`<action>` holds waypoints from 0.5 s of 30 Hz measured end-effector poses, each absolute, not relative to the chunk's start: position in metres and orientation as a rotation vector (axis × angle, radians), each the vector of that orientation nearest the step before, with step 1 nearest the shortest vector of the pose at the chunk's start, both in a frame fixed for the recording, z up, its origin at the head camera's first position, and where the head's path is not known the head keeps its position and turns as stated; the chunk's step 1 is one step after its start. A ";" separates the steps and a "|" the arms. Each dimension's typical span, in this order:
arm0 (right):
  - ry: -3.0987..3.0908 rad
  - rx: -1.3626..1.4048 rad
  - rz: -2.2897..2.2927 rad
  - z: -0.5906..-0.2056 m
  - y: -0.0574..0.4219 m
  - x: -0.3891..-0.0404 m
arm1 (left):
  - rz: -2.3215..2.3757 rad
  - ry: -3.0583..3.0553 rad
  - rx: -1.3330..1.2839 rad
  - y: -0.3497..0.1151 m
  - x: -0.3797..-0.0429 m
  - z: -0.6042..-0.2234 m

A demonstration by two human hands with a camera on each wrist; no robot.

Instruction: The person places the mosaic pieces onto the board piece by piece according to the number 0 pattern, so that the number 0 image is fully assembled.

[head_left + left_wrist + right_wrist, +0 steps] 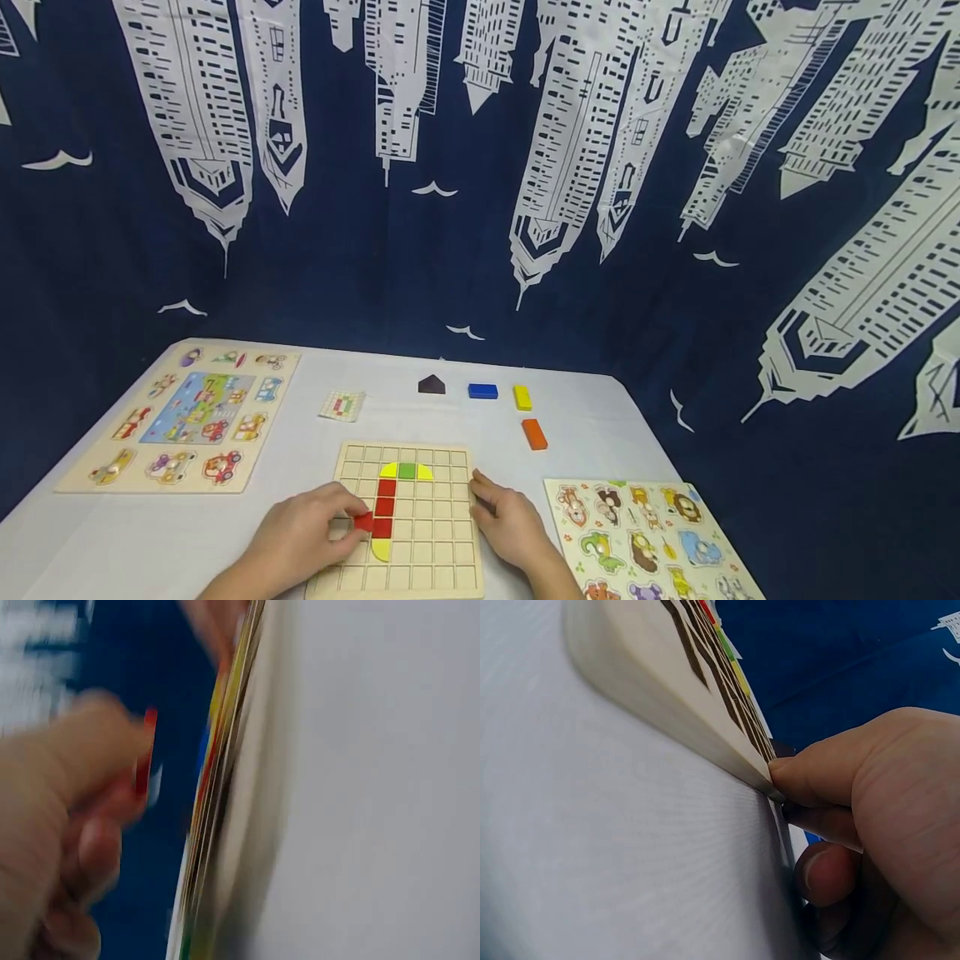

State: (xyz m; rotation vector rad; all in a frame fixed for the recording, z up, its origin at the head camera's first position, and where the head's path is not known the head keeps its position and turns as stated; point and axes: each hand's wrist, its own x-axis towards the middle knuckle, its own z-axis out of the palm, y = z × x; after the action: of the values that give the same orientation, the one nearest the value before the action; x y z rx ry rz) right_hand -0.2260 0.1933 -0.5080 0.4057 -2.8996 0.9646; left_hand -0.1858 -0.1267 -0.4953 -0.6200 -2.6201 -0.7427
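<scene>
In the head view, the left hand [303,529] pinches a red piece [363,522] between thumb and finger; it lies at the tips, to the right of the palm, over the left part of the board [442,579]. The piece is just left of the lowest of 3 red squares [385,506], whose column runs away from the person. Whether piece and square touch, I cannot tell. The left hand is the nearer; the right hand [513,525] is across the board, fingertips at its right edge.

In the left wrist view, blurred, the piece shows edge-on, its long side roughly in line with the board's edge, with a gap between. Its full outline is hidden.

In the right wrist view, 1 fingertip touches the board's edge, with other fingers bent below; whether they grip it, I cannot tell.
</scene>
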 end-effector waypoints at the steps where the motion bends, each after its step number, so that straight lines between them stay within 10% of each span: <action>1: -2.903 0.397 0.971 -0.508 0.193 -0.226 | -0.754 -2.585 -0.694 -0.118 -0.183 -0.498; 15: -2.894 0.421 0.948 -0.507 0.193 -0.224 | -0.757 -2.346 -1.044 -0.085 -0.181 -0.525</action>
State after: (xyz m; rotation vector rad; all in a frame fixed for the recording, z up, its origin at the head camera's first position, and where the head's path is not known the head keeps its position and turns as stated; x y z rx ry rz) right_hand -0.2242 0.1929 -0.5072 0.4208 -2.8940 0.9481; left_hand -0.1810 -0.0855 -0.5253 -1.0437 -2.3460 -0.7570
